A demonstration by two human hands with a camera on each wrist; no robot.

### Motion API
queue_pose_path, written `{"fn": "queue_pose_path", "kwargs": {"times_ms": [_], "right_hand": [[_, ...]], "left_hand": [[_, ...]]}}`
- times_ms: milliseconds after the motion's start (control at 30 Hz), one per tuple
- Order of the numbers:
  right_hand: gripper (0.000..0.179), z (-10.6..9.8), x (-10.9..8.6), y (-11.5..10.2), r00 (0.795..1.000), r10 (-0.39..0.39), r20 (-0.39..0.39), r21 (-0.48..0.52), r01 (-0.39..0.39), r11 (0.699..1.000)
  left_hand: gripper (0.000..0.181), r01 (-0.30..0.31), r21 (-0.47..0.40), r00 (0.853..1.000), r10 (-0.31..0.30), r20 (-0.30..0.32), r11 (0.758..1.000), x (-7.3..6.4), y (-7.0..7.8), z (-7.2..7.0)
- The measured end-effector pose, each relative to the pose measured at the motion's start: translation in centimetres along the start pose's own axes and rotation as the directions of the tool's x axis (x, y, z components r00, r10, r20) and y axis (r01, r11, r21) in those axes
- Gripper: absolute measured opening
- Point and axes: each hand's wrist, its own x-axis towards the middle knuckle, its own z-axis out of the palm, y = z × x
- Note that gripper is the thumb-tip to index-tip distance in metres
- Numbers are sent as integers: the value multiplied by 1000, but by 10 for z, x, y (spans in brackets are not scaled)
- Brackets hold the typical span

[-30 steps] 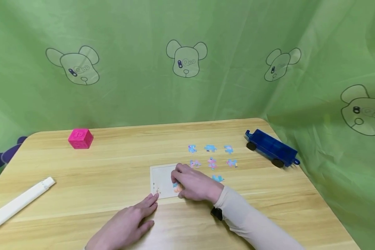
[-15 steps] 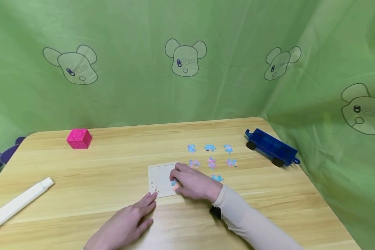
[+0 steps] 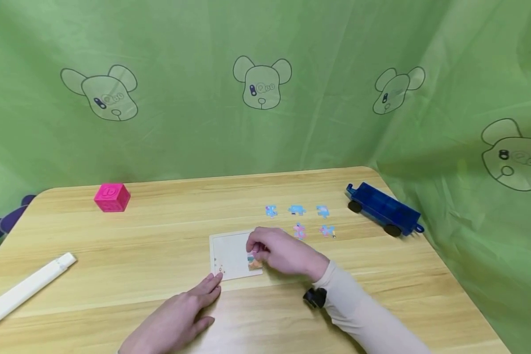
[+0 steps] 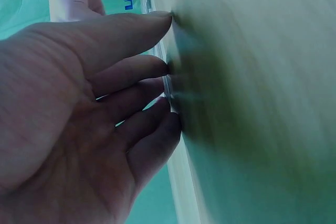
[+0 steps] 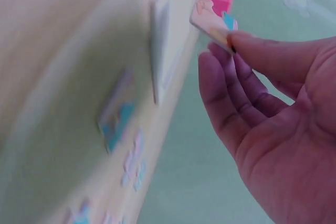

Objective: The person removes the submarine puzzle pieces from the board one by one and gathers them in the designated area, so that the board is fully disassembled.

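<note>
A white puzzle board [image 3: 231, 250] with a thin raised border lies flat on the table. My left hand [image 3: 174, 314] rests its fingertips at the board's lower left corner, by small brown printed marks. In the left wrist view its fingers [image 4: 131, 74] are slightly bent and hold nothing. Over the board's right side, my right hand [image 3: 287, 251] pinches a jigsaw puzzle piece [image 5: 210, 22] between thumb and fingers; it is orange and teal. Loose pieces [image 3: 297, 210] lie in rows beyond that hand. Another piece [image 5: 118, 114] shows in the right wrist view.
A pink block [image 3: 112, 197] sits at the back left. To the right stands a blue toy wagon [image 3: 383, 208] with black wheels. A white bar [image 3: 28, 290] lies at the left edge. Green printed fabric [image 3: 181, 137] hangs behind the table.
My right hand has shifted slightly right and up, so more of the held piece shows. The hand now covers two loose pieces seen before. My left hand stays nearly still.
</note>
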Motion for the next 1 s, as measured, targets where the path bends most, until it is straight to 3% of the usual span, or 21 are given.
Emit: {"fn": "queue_pose_path", "kwargs": {"times_ms": [200,467,767,1000], "right_hand": [[8,-26,-21,21,995,86,-53,95,-81,992],[8,-55,-59,51,972,201,-125,103,-189,977],[3,-64,-88,83,948,307,-85,89,-300,950],[2,-63,-96,98,938,340,-70,67,-336,939]], "left_hand": [[56,14,-20,1000,-13,9,1000,0,0,1],[57,21,-16,1000,-21,7,1000,1,2,1],[59,27,14,1000,-27,-4,1000,1,3,2],[60,28,27,999,-27,-23,999,0,4,2]]}}
